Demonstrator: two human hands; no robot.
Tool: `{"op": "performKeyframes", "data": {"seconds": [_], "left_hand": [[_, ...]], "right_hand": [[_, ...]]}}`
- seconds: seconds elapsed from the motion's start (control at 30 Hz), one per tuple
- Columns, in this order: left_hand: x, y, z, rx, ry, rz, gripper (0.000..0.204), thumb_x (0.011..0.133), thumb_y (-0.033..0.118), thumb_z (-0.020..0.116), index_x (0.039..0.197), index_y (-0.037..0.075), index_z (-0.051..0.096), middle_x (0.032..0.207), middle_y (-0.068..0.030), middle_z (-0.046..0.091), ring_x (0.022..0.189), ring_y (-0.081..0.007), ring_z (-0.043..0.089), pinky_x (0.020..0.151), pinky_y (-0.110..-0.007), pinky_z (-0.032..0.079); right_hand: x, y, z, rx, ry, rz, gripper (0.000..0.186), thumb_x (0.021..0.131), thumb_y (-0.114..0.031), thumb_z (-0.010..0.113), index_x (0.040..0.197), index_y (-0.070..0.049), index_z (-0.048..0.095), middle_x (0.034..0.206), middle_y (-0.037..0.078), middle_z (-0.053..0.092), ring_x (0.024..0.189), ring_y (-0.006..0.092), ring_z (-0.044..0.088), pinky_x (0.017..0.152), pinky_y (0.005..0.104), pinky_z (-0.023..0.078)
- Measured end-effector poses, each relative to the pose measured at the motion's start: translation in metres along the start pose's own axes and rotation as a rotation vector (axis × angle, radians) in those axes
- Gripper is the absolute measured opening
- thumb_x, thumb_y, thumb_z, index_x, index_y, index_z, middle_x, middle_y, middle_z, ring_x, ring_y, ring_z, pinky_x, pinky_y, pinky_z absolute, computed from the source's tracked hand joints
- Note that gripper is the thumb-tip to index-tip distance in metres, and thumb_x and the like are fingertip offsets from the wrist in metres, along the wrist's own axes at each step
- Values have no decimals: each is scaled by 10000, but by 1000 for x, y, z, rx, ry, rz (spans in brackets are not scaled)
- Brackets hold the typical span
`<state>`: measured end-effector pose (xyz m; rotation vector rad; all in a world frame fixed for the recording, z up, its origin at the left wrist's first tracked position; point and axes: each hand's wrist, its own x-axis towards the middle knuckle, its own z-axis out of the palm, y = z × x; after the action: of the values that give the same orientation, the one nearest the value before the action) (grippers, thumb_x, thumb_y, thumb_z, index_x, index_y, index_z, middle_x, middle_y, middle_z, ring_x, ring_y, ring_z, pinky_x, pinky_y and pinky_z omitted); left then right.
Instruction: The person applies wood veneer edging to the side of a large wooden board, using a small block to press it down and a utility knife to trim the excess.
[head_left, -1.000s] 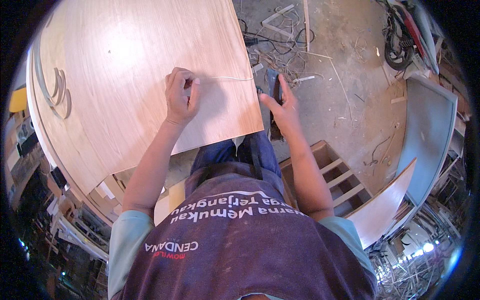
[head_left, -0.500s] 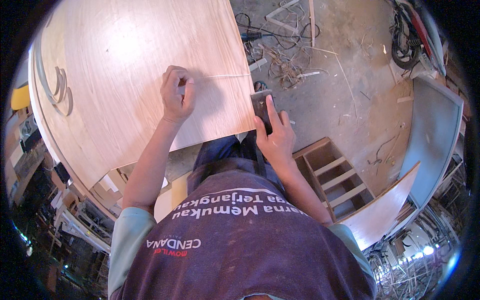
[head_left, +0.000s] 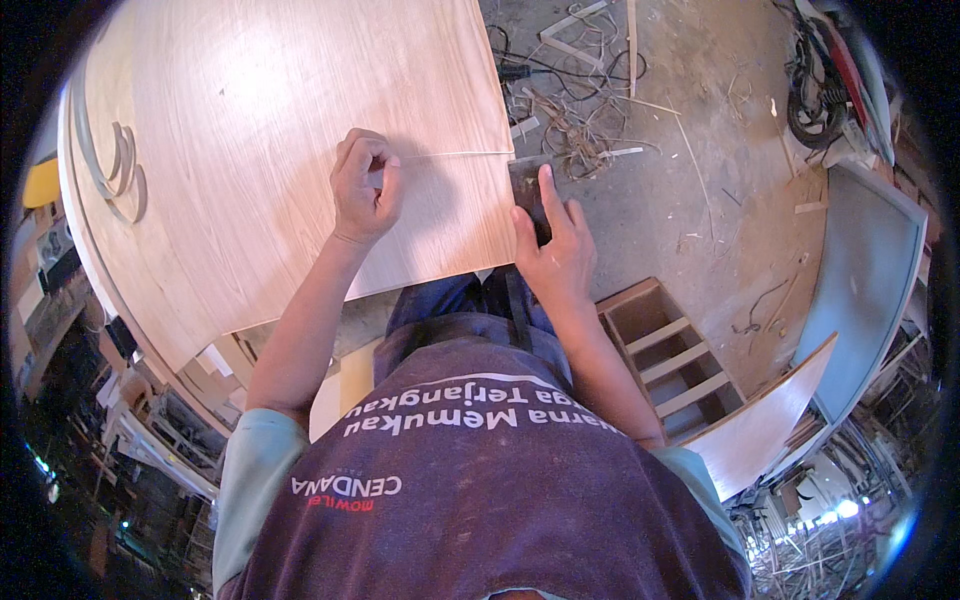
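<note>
A large pale wood-grain board point(head_left: 260, 190) lies in front of me. Over it my left hand point(head_left: 365, 185) is closed, thumb against curled fingers. From those fingers a thin pale strip point(head_left: 455, 154) runs to the board's right edge; the pinched end itself is hidden. My right hand point(head_left: 556, 245) grips a dark, flat rectangular block point(head_left: 528, 195), index finger stretched along its top. This block sits right at the board's right edge, near the front corner.
Curled edging strips point(head_left: 125, 175) rest on the board's left side. Scraps and a tangle of strips point(head_left: 575, 135) litter the floor, with a black cable tool point(head_left: 515, 72) beside them. On the right are a slatted wooden frame point(head_left: 680, 365), a leaning panel point(head_left: 770, 430) and a blue-grey panel point(head_left: 865, 270).
The block and my right hand have moved slightly away from me along the board's edge. My left hand keeps its closed shape; the whole view has shifted a little.
</note>
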<state>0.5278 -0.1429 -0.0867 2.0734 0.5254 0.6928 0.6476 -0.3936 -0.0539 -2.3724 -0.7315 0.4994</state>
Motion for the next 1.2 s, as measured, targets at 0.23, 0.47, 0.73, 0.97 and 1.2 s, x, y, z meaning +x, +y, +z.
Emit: {"op": "performKeyframes", "data": {"seconds": [0.23, 0.47, 0.73, 0.97, 1.2], "left_hand": [[-1, -1, -1, 20, -12, 12, 112, 826, -17, 634, 861, 16, 532, 854, -93, 540, 722, -190, 517, 654, -301, 452], [-4, 0, 0, -60, 38, -21, 112, 800, -43, 605, 845, 16, 521, 843, -70, 515, 686, -132, 473, 591, -249, 397], [-8, -2, -6, -91, 43, 17, 105, 789, -43, 577, 826, 21, 501, 843, -74, 503, 677, -124, 453, 576, -247, 375], [4, -3, -19, -16, 126, 46, 291, 906, 91, 675, 1167, -20, 612, 1052, -152, 636, 927, -241, 617, 833, -330, 509], [55, -73, -83, 835, 100, -210, 687, 1058, 516, 578, 1578, 80, 472, 1624, -181, 412, 1522, -315, 380, 1228, -547, 313]], "right_hand": [[13, 1, 5, 25, 24, -35, 659, 952, -279, 758, 1570, -185, 548, 1006, 203, 646, 859, 425, 678, 729, 507, 557], [20, -1, 9, 36, 22, -45, 670, 944, -291, 765, 1569, -188, 548, 1088, 219, 653, 952, 432, 685, 795, 506, 572], [33, -7, 16, 34, -2, -31, 684, 940, -297, 754, 1581, -209, 534, 1021, 195, 626, 903, 419, 672, 759, 516, 561], [46, -7, 19, 43, 30, -62, 686, 932, -305, 761, 1577, -231, 541, 926, 178, 597, 826, 402, 657, 700, 520, 544], [35, -8, 17, 50, 79, -99, 675, 933, -293, 774, 1566, -210, 554, 930, 199, 619, 816, 417, 659, 708, 522, 540]]}}
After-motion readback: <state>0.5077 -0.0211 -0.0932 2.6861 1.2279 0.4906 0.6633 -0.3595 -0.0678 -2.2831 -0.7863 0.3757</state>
